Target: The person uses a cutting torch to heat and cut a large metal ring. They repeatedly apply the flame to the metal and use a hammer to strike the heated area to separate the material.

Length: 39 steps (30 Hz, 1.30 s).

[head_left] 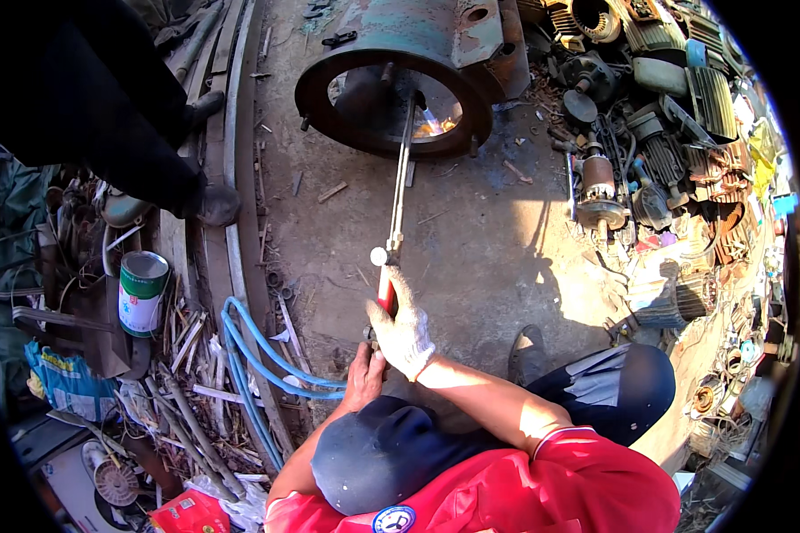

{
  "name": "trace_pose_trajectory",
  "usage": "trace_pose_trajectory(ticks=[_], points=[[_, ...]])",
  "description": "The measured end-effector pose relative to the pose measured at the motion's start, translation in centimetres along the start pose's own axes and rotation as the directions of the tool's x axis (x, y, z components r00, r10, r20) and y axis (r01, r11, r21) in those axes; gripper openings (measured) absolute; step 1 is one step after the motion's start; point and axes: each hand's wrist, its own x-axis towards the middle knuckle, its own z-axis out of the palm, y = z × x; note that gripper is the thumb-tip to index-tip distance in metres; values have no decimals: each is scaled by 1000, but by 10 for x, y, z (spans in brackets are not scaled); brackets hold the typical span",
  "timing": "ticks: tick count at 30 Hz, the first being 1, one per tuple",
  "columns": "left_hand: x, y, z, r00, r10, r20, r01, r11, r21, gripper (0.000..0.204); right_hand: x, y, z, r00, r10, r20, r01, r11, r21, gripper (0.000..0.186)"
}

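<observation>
Grip [406,336] snug; right glove [412,349] around torch handle [386,292]

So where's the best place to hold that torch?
Probably the red handle, coming from behind, as the gloved right hand does: the long thin tubes reach forward into the cylinder, toward the flame, leaving the handle well back.

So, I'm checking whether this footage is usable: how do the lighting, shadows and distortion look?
In the head view, the long rail at left bows, with black around the fisheye circle; sunlight brightens the gloved right hand; hard-edged shadow crosses the ground; the standing person's dark trousers lose nearly all detail; the flame inside the cylinder glares.
</observation>
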Motion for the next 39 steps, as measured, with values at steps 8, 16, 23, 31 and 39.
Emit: trace_pose_trajectory(ticks=[8,16,23,31,39], points=[[-7,-38,-2,980,199,29,-201,977,72,44,-19,7,2,995,26,101,-28,1000,12,66],[12,-19,3,996,-67,57,77,981,-180,53,11,-3,-5,992,-92,83,96,994,-57,66],[16,-7,7,983,47,176,45,873,-486,62,21,-34,-17,984,-10,179,22,998,-65,68],[-1,-4,8,973,-137,183,213,833,-510,68,38,-36,-52,872,28,489,131,949,-286,74],[8,-4,12,977,-19,213,123,865,-486,75,97,-96,-183,545,475,690,343,625,-701,59]])
